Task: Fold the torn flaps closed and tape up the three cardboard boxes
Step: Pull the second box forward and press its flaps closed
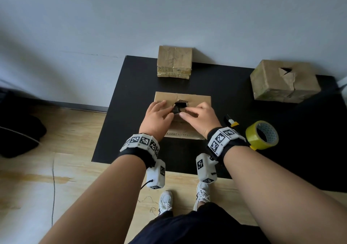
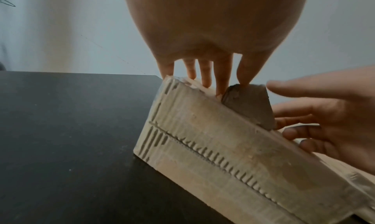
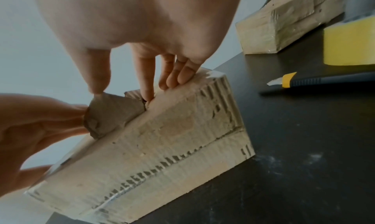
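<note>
The near cardboard box lies on the black mat with a torn hole in its top. A grey torn flap stands upright at the hole's near edge. My left hand rests straight fingers on the box top, its thumb tip touching the flap's upper corner. My right hand touches the flap's other corner with its thumb, its index finger dips at the tear, and the other fingers rest on the box top. Neither hand grips anything. A second box sits at the wall. The third box, at the right, has a triangular tear.
A yellow tape roll and a black-and-yellow utility knife lie on the mat just right of my right wrist. A black bag sits on the wooden floor at the left. The wall runs behind the mat.
</note>
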Demonstrator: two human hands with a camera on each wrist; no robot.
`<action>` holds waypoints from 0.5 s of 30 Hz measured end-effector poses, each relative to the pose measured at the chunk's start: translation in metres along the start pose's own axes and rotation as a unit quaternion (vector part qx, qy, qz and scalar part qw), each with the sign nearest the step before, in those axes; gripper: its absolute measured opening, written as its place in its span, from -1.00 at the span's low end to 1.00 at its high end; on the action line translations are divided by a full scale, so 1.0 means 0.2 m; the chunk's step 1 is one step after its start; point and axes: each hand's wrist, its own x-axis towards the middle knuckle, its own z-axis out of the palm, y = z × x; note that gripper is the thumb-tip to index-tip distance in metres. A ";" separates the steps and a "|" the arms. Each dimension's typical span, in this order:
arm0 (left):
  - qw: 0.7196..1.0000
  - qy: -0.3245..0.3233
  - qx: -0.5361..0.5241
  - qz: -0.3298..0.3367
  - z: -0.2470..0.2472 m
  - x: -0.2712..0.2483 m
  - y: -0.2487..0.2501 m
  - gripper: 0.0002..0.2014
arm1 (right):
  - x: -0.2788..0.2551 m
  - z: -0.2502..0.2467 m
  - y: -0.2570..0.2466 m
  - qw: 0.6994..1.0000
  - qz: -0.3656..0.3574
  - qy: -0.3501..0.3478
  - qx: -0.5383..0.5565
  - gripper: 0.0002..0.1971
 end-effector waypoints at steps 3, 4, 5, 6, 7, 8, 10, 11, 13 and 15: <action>0.999 0.005 0.048 0.010 -0.01 0.00 0.00 -0.63 | 0.01 0.01 0.01 0.999 -0.015 0.006 -0.040 -0.55; 0.996 0.005 0.086 0.021 -0.01 0.00 -0.01 -0.63 | 0.01 0.02 0.01 0.999 -0.014 0.015 -0.044 -0.58; 0.992 0.005 0.125 0.035 -0.02 0.00 -0.01 -0.64 | 0.02 0.03 0.00 0.999 -0.009 0.023 -0.042 -0.61; 0.987 0.009 0.153 0.047 -0.02 0.00 -0.01 -0.66 | 0.03 0.04 0.00 0.999 -0.004 0.029 -0.041 -0.63; 0.984 0.018 0.167 0.054 -0.01 0.00 0.00 -0.68 | 0.04 0.04 -0.01 0.999 0.000 0.033 -0.043 -0.65; 0.984 0.028 0.167 0.054 -0.01 0.00 0.01 -0.70 | 0.04 0.04 -0.02 0.998 0.002 0.035 -0.050 -0.67; 0.990 0.050 0.131 0.028 0.01 0.02 0.03 -0.75 | 0.05 0.05 -0.02 0.997 0.002 0.031 -0.072 -0.68; 0.991 0.060 0.117 0.019 0.01 0.03 0.04 -0.77 | 0.05 0.05 -0.03 0.996 -0.002 0.029 -0.084 -0.66; 0.986 0.065 0.150 0.033 0.01 0.05 0.04 -0.78 | 0.05 0.05 -0.03 0.994 -0.018 0.027 -0.100 -0.58; 0.969 0.054 0.229 0.080 0.02 0.06 0.04 -0.75 | 0.05 0.05 -0.03 0.993 -0.034 0.026 -0.106 -0.46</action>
